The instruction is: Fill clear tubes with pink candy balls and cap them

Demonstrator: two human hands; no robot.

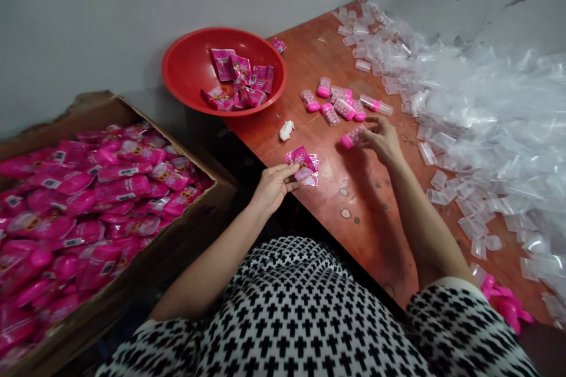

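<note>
Nearest us, on the left, a cardboard box (224, 184) is heaped with glossy pink packs (110, 185). Just beyond our lap, over the near edge of the worktop (309, 68), the thumb and fingers of our left hand (275, 187) are pinched together on a printed sachet (300, 157). It looks feather-light, limp and rather slippery, so an edge seems the surest hold; its film is shiny magenta with pale lettering. Farther right, the fingers of our right hand (384, 140) are closed on one end of a pink-capped container (351, 138), low over the worktop; whether it touches the wood we cannot tell. We judge it light, stiff and smooth, best gripped around its sides; it has a bright rounded end and a see-through body that seems full of pale pink beads. A crumpled white lump (286, 130) lies near the sachet. Beyond, similar containers (343, 107) cluster together, a red bowl (183, 94) carries more sachets (241, 70), and clear tubes (486, 112) pile up towards the wall.
</note>
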